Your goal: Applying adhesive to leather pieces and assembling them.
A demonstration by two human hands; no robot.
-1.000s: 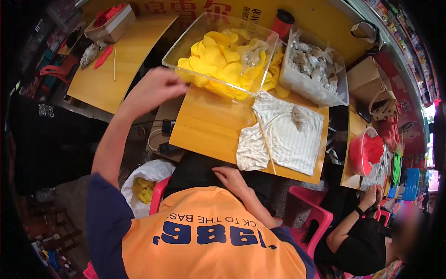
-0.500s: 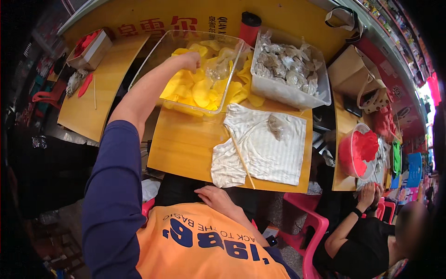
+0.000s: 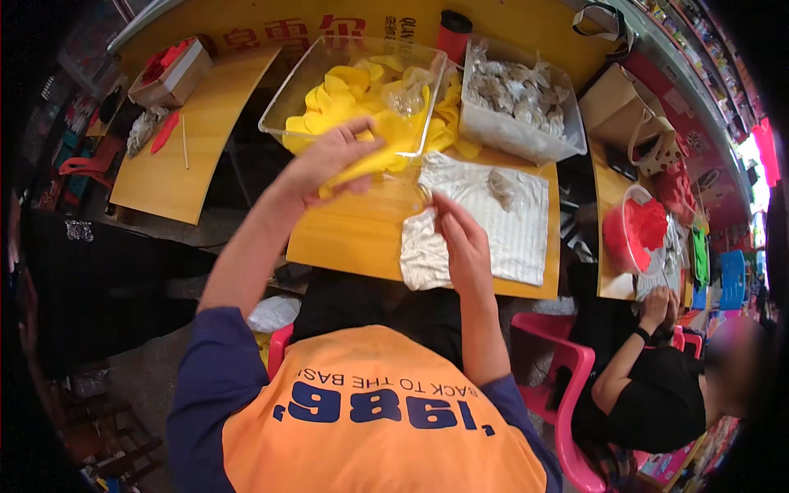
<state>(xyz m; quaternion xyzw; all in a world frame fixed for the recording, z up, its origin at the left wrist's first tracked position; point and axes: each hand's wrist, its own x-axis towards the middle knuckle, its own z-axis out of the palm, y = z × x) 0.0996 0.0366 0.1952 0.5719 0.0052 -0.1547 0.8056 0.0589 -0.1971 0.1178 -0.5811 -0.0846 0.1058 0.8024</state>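
My left hand [image 3: 337, 156] is closed on a floppy yellow piece [image 3: 367, 160], in front of the clear plastic bin [image 3: 275, 125]. Similar yellow pieces [image 3: 333, 99] fill that bin, with a clear plastic bag [image 3: 407, 97] among them. Above the left part of a folded white cloth [image 3: 518, 238], my right hand [image 3: 462, 234] has its fingers bent together at its tip; whatever they pinch is too small to make out. A small knotted bag of brownish stuff [image 3: 504, 191] lies on the cloth.
A translucent bin [image 3: 522, 148] of small knotted bags stands back right beside a red tumbler [image 3: 454, 37]. On the left table [image 3: 156, 185] are a cardboard box, a red piece and a stick. To the right, a person [image 3: 649, 370] sits near a tub of red pieces [image 3: 633, 230].
My left hand has come out of the bin toward me with a yellow piece. My right hand has risen from my lap to the white cloth, where the thin stick no longer shows.
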